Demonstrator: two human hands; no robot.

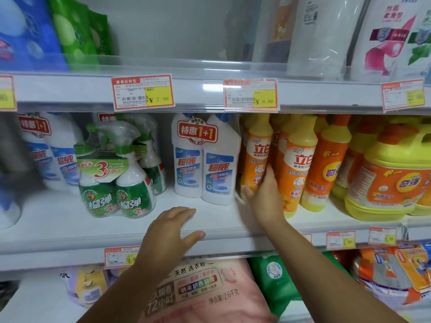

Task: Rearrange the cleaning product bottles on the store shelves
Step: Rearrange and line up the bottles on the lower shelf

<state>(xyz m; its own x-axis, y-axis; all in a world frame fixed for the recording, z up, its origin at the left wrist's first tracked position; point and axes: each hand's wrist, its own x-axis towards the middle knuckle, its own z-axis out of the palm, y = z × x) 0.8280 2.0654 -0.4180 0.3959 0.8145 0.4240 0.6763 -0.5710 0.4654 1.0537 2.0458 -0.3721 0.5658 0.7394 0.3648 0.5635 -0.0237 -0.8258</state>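
Note:
On the middle shelf [70, 238] my right hand [264, 194] grips the lower part of an orange dish-soap bottle with a yellow neck [256, 150], the leftmost of the orange bottles. A second orange bottle of the same kind [297, 164] stands just to its right. My left hand [172, 229] rests flat on the shelf's front edge, fingers straight, holding nothing. Behind it stands a twin pack of white toilet-cleaner bottles [205, 159]. A twin pack of green spray bottles [114, 173] stands further left.
More white bottles [51, 150] fill the shelf's left end. Darker orange bottles [328, 159] and a large yellow-orange jug [391, 176] crowd the right. Bags of washing powder [203, 290] lie on the shelf below. Price tags [143, 92] line the upper shelf rail.

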